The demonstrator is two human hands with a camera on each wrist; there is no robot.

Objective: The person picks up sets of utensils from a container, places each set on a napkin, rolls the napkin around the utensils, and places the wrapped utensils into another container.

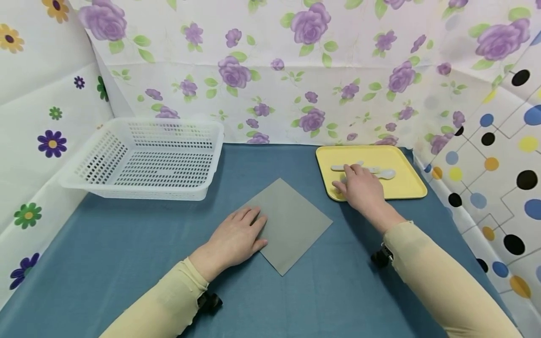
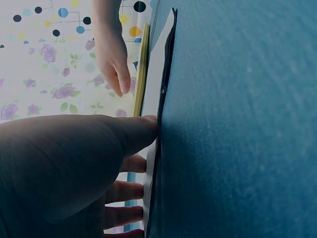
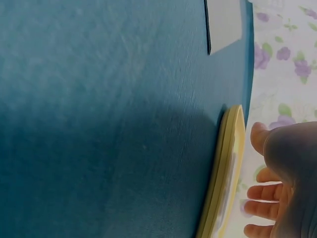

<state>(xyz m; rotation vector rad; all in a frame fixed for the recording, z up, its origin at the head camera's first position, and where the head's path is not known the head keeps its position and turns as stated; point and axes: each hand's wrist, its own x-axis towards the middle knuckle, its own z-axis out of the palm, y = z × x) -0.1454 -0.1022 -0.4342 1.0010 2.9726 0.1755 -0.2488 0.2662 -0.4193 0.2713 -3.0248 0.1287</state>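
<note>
A grey folded napkin [image 1: 287, 230] lies like a diamond on the table, its layered edge showing in the left wrist view. My left hand [image 1: 234, 237] rests on its left side, fingers loosely extended and thumb [image 2: 141, 133] at the edge. Over the yellow tray [image 1: 405, 180] at the back right is my right hand [image 1: 362, 187], its fingers apart and above the tray in the right wrist view. White plastic cutlery lies in the tray: a spoon [image 1: 386, 174], a fork [image 1: 374, 169] and a knife [image 1: 337, 167], partly hidden by that hand.
A white perforated basket [image 1: 165, 192] stands at the back left. Blue cloth [image 1: 139, 244] covers the table. Floral sheeting [image 1: 270, 70] hangs along the back, with dotted sheeting [image 1: 486, 188] on the right and more flowered sheeting [image 1: 38, 178] on the left.
</note>
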